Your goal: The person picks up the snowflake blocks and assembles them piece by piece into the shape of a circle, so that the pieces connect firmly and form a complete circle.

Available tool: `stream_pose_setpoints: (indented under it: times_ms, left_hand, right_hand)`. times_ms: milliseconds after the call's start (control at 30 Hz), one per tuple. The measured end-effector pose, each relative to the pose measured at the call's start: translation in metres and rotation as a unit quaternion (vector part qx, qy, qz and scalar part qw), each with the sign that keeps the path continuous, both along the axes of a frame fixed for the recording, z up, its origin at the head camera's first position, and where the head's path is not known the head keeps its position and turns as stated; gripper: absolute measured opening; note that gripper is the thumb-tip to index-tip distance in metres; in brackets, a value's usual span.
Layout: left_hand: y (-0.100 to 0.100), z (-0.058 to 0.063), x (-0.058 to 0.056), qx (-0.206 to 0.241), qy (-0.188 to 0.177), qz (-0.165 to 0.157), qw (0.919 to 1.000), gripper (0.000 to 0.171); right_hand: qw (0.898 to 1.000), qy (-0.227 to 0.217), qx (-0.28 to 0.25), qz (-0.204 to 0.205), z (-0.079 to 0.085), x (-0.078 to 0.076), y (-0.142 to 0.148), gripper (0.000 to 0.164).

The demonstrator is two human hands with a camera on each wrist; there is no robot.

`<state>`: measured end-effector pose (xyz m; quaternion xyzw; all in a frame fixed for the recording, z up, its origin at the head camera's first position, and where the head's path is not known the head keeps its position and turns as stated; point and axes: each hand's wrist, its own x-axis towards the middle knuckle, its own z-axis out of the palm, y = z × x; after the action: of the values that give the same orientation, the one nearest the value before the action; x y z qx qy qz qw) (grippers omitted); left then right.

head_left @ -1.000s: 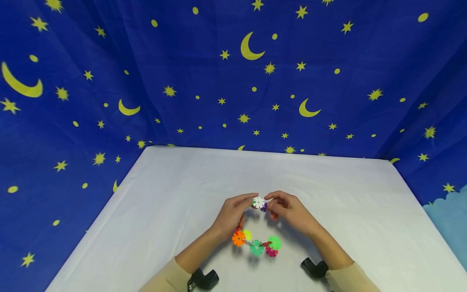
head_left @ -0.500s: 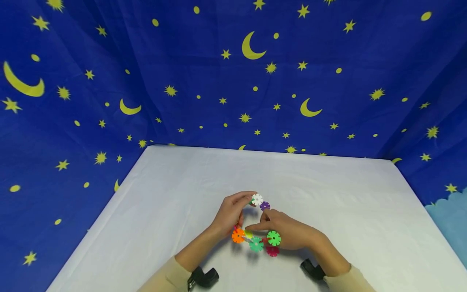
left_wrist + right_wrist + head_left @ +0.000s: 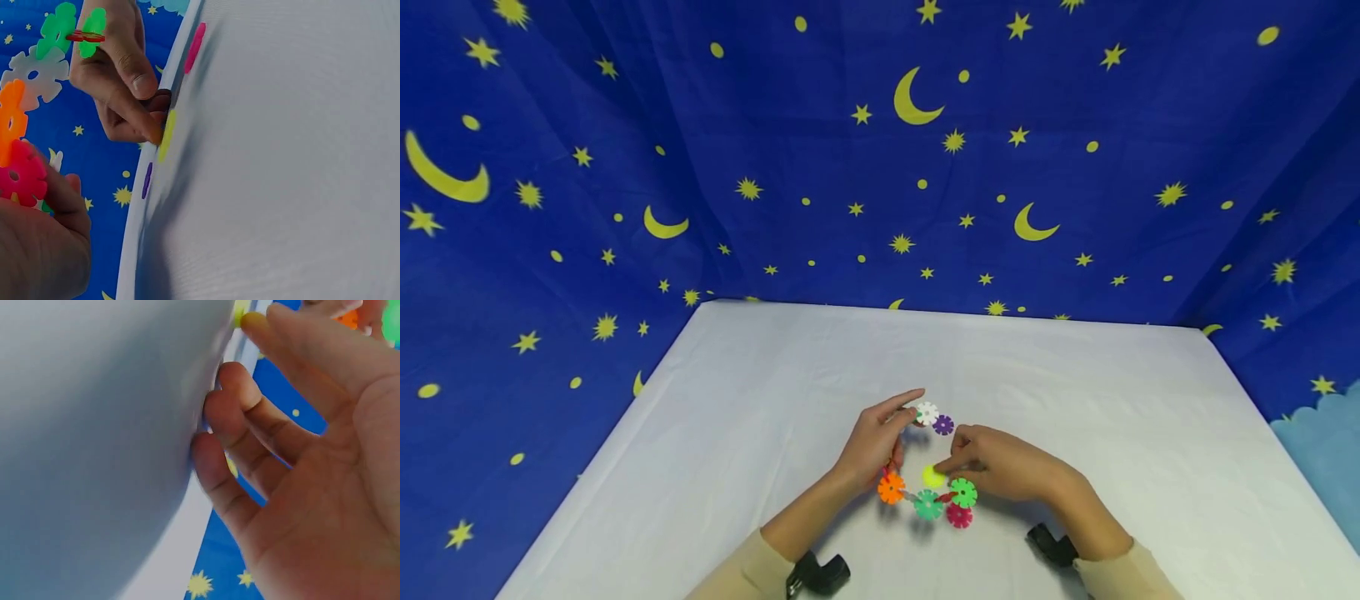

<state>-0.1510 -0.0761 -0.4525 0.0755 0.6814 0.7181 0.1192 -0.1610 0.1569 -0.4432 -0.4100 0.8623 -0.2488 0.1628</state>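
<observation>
My left hand [image 3: 870, 442] holds a curved chain of joined snowflake discs above the table. A white disc [image 3: 927, 413] shows at its fingertips, and in the left wrist view a pink-red disc [image 3: 24, 175] sits against its fingers. Farther along the chain come an orange disc [image 3: 891, 488], a clear one [image 3: 37, 76], a teal one [image 3: 928, 505] and a green one [image 3: 963, 492], with a red disc edge-on. On the table, an index fingertip of my right hand [image 3: 1000, 462] touches a loose yellow disc [image 3: 933, 477]; its thumb stands apart from that disc.
A loose purple disc [image 3: 943, 425] lies on the white table [image 3: 775, 375] beyond the right hand. A pink disc [image 3: 959, 517] lies nearer, below the chain's green end. Blue star-patterned cloth [image 3: 820, 167] surrounds the table. Black wrist mounts [image 3: 824, 575] project near both sleeves.
My right hand has left the purple disc and come down to the yellow disc, which has slid to the right, out from beside the orange one. The left hand has stayed nearly still with the chain.
</observation>
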Motion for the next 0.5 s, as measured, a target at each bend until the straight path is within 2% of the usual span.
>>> stream_pose_setpoints:
  times_ms: [67,133,300,500]
  left_hand:
    - [0.0,-0.0005,0.0004,0.01,-0.003,-0.01,0.9999,0.035]
    - [-0.0001,-0.0016,0.0004,0.019,-0.003,-0.021,0.9996,0.035]
    - [0.0003,-0.0029,0.0008,0.026,0.005,-0.037,0.9989,0.034]
    - [0.0013,-0.0045,0.0028,0.038,-0.004,-0.045,0.9983,0.035]
  right_hand:
    - [1.0,-0.011,-0.011,-0.016,-0.0002,-0.0029,0.0029,0.021]
    - [0.999,-0.009,-0.02,-0.024,-0.0021,-0.0046,0.0033,0.024]
    - [1.0,0.008,-0.009,-0.011,-0.0064,-0.0029,-0.0016,0.034]
    - [0.999,-0.012,-0.024,-0.029,-0.0088,-0.0015,-0.0039,0.023]
